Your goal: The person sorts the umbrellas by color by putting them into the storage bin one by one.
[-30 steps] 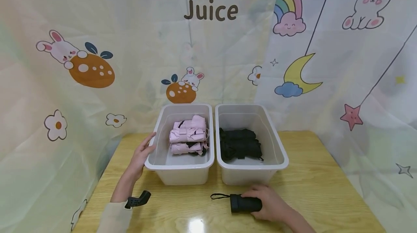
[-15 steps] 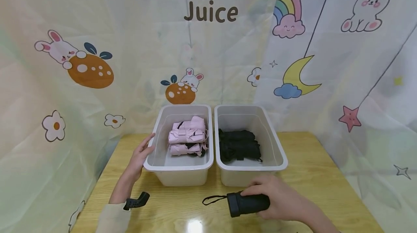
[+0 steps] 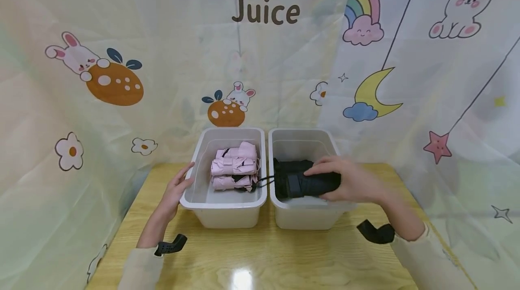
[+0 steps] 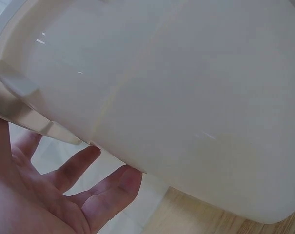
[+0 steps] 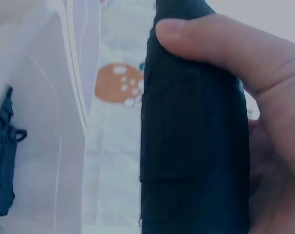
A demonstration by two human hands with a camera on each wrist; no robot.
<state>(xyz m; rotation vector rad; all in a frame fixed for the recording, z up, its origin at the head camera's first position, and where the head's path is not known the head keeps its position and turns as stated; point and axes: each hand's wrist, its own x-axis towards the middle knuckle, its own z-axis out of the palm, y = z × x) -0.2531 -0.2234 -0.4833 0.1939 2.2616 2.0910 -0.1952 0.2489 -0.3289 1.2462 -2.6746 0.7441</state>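
Observation:
My right hand (image 3: 353, 179) grips a folded black umbrella (image 3: 314, 184) over the right grey-white bin (image 3: 304, 218). The umbrella lies sideways, its wrist loop (image 3: 266, 181) pointing left over the rims where the bins meet. In the right wrist view my thumb (image 5: 186, 39) lies across its dark cloth. Beneath it, more black folded umbrellas (image 3: 290, 165) lie in that bin, partly hidden. My left hand (image 3: 174, 193) rests against the left side of the left bin (image 3: 227, 218); in the left wrist view its fingertips (image 4: 130, 179) touch the outer wall. Several rolled pink umbrellas (image 3: 233, 167) are stacked inside.
Both bins stand side by side at the back of a wooden table (image 3: 211, 258). Behind them hangs a printed curtain (image 3: 170, 78) with rabbits, oranges and a moon. A black wrist mount (image 3: 375, 232) sits on my right forearm, and a similar one on my left.
My right hand has lifted the black umbrella off the table in front of the bins and carried it up and forward over the right bin. My left hand has stayed at the left bin.

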